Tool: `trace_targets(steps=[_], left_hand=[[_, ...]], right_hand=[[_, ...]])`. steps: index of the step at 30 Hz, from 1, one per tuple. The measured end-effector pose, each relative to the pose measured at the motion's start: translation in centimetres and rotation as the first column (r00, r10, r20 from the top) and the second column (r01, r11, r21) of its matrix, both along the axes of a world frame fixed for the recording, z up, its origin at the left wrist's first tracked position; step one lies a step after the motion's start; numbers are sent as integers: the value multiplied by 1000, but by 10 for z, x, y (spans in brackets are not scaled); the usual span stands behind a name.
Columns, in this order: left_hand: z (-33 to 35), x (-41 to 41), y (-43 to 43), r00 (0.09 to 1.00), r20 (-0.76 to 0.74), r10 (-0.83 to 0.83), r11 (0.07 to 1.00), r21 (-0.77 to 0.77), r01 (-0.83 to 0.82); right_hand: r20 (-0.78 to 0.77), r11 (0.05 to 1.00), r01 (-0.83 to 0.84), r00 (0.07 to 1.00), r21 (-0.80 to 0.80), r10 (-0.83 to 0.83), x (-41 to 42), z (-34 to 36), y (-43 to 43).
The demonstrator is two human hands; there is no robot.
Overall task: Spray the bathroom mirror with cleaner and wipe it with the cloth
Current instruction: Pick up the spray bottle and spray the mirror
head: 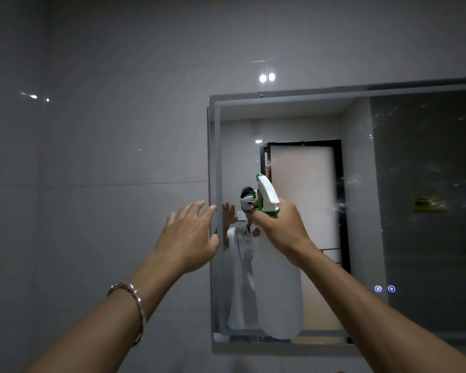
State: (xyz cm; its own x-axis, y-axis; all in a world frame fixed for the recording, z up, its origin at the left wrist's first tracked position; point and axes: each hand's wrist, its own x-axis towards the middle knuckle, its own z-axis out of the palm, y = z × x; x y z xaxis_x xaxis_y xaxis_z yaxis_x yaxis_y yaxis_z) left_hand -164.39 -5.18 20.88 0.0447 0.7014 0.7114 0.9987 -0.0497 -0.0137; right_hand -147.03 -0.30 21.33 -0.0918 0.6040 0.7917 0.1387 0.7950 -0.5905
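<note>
Spraying step: right hand (280, 232) curled round white-green plastic spray bottle (280, 297), left hand (189, 238) fingers spread at frosted-edged rectangular mirror (414, 251); next needs cloth, unseen

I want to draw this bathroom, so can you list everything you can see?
mirror: one, silver-edged, on the wall, right
spray bottle: one, white and green, held before the mirror
lit buttons: two, blue, mirror's lower right
droplets: many, whitish, on the glass
wall tiles: grey, glossy, left and above
bracelet: one, silver, left wrist
left hand: open, fingertips at the mirror's left edge
right hand: grips the spray bottle's neck
</note>
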Motion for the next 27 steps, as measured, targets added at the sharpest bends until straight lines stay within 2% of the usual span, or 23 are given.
trace_targets(steps=[7,12,15,20,27], left_hand=[[-8,0,5,999,15,-41,998,-41,42],[-13,0,9,998,31,-58,997,-54,59],[-13,1,10,997,31,-72,996,-48,73],[-19,6,14,995,27,-97,993,-70,99],[-21,11,18,990,31,-137,989,-53,139]], right_hand=[[-82,996,19,996,-81,-26,-3,0,0],[-25,994,5,1000,-108,-7,-4,-8,-6],[-43,993,-27,999,-112,23,-2,-10,-5],[-51,991,107,992,-74,-111,2,-16,9],[-58,989,137,988,-57,-141,16,-25,8]])
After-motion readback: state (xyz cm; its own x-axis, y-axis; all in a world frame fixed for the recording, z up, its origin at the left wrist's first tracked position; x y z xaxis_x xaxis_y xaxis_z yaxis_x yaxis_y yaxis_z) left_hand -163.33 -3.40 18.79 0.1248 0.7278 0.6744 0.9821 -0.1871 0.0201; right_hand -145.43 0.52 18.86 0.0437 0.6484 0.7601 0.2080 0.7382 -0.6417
